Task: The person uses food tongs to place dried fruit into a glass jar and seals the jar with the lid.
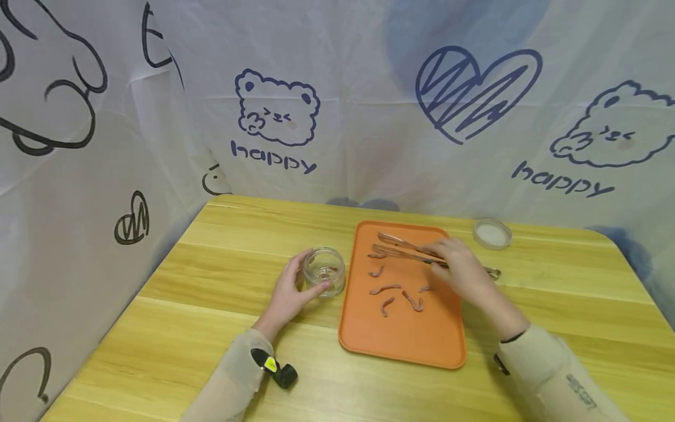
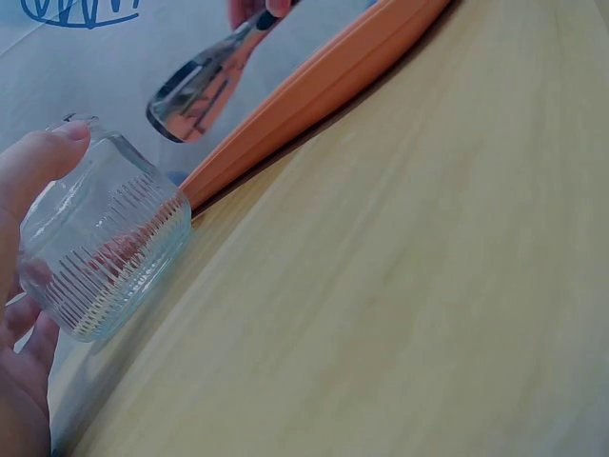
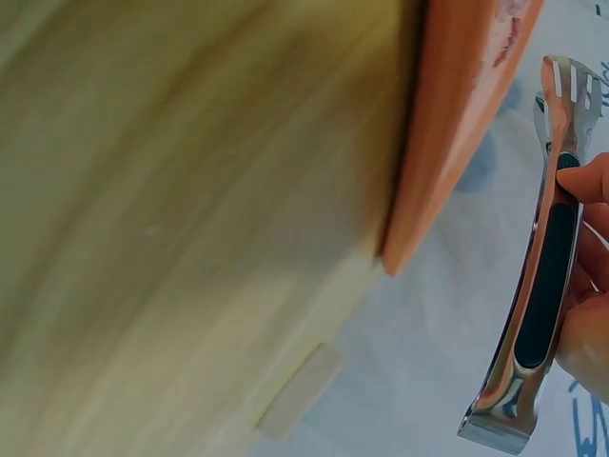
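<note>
Brown strips (image 1: 418,306) are scattered on an orange tray (image 1: 401,340). At its ten o'clock, a glass jar (image 1: 338,280) is clasped by the half-curled left hand (image 1: 291,293); toward one o'clock, metal tongs (image 3: 546,286) are gripped by the curled right hand (image 1: 464,269). At two, a lid (image 1: 492,235) is seen.

Loads of room nearside of the tray (image 1: 401,343). Jar (image 1: 326,266) crowds its left, tongs (image 3: 547,286) hog the far half.
</note>
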